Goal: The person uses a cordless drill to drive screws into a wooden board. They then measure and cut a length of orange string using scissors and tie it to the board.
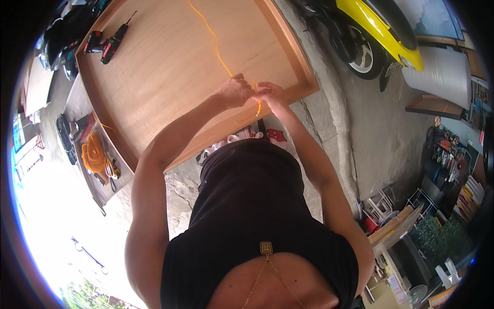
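Observation:
My left hand (236,92) is closed in a fist around an orange cord (212,36), which runs from it up across the wooden panel to the far edge. Close against it, my right hand (271,95) has its fingers bent around the cord too. A short tail of the cord hangs below the right hand, and a small piece shows above it between the hands. Both hands are over the near right part of the shallow wooden panel (154,87), which has a raised rim. The fingertips are partly hidden.
A black and red cordless drill (112,47) lies on the panel at the far left. Outside the rim at left, a coiled orange strap (93,153) rests on a board. A yellow motorbike (378,31) stands at the far right on the concrete floor (381,134).

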`<state>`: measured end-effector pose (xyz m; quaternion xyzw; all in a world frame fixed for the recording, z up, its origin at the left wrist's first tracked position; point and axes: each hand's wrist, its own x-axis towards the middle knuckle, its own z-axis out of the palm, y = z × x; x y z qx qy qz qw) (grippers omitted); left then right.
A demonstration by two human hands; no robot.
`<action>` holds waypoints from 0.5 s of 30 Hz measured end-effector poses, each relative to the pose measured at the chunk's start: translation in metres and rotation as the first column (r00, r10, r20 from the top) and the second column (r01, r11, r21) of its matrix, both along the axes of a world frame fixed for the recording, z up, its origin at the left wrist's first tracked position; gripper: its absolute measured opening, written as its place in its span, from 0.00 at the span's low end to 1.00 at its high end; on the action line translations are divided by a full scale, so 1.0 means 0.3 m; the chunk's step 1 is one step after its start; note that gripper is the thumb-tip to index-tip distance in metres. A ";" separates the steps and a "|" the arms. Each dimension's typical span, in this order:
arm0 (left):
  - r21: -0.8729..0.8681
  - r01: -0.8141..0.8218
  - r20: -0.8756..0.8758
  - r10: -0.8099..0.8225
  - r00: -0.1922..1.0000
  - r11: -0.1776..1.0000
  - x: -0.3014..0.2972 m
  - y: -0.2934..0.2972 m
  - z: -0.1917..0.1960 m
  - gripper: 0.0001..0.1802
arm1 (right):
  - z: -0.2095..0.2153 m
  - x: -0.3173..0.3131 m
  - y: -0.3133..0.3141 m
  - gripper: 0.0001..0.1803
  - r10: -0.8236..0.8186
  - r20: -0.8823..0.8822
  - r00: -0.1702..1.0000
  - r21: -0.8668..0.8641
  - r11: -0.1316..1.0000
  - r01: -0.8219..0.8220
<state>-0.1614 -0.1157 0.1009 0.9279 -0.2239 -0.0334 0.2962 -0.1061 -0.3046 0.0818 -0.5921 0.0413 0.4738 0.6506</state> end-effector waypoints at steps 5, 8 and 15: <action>-0.095 -0.210 -0.576 0.118 0.809 0.973 0.012 0.017 0.047 0.07 | 0.005 0.008 -0.004 0.25 0.026 0.056 0.998 -0.025 0.999 -0.025; -0.125 -0.252 -0.621 0.123 0.774 0.960 0.025 0.018 0.049 0.07 | 0.007 0.009 0.001 0.26 0.016 0.055 0.998 -0.012 1.000 -0.016; 0.101 0.020 -0.029 -0.017 0.999 0.995 0.016 -0.030 0.024 0.07 | -0.020 0.058 -0.008 0.21 0.161 -0.147 0.976 0.055 0.986 -0.154</action>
